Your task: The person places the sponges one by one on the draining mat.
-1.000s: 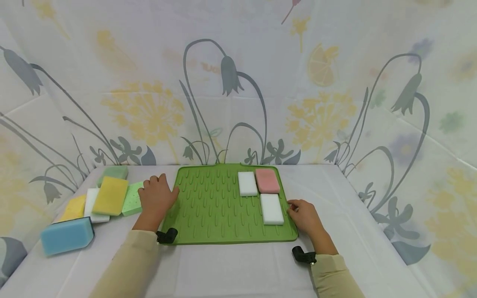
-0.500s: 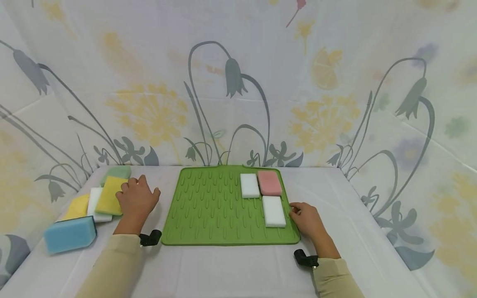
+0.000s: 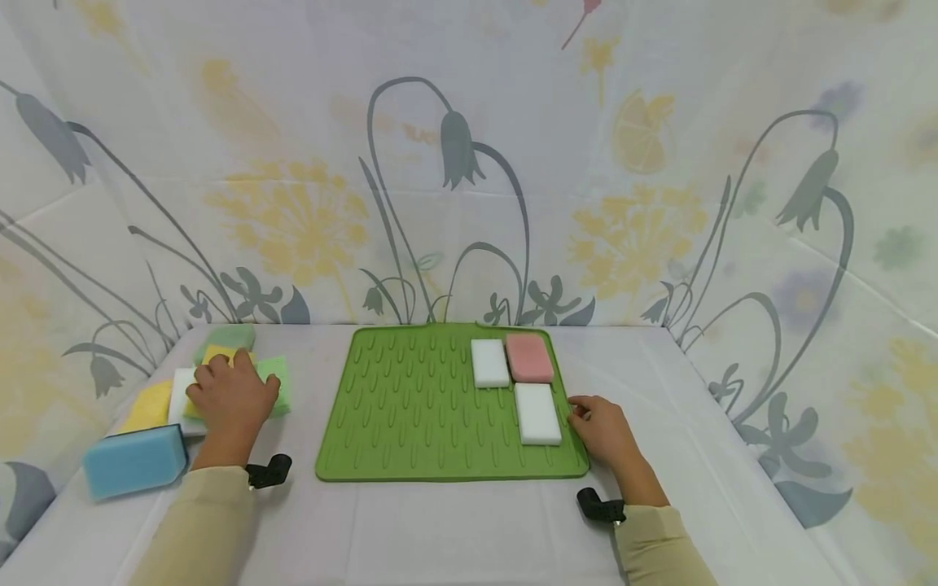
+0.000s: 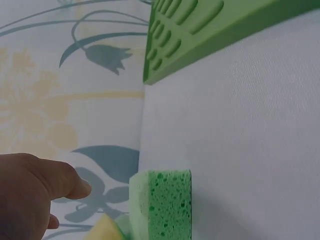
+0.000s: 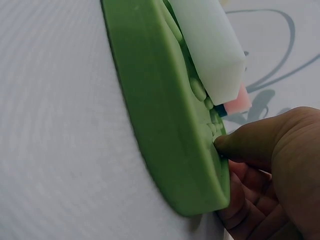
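My left hand (image 3: 230,395) is over a yellow sponge (image 3: 216,352) in the pile on the left, hiding much of it. In the left wrist view the thumb (image 4: 55,182) stretches out with nothing against it, beside a light green sponge (image 4: 167,207). My right hand (image 3: 601,427) pinches the right edge of a green ridged drying mat (image 3: 425,399); the right wrist view has its thumb (image 5: 245,142) on the mat's rim and its fingers curled at the edge. Two white sponges, one farther back (image 3: 488,363) and one nearer (image 3: 538,413), lie on the mat with a pink sponge (image 3: 529,358).
Also in the left pile are a pale green sponge (image 3: 233,336) at the back, a yellow one (image 3: 149,407) and a white one (image 3: 179,399). A blue sponge (image 3: 135,461) lies in front. A flower-printed cloth (image 3: 469,163) hangs behind the white-covered table (image 3: 440,529).
My left hand has moved left from the mat's left edge, past the light green sponge, to above the yellow sponge. The right hand stays at the mat's right edge.
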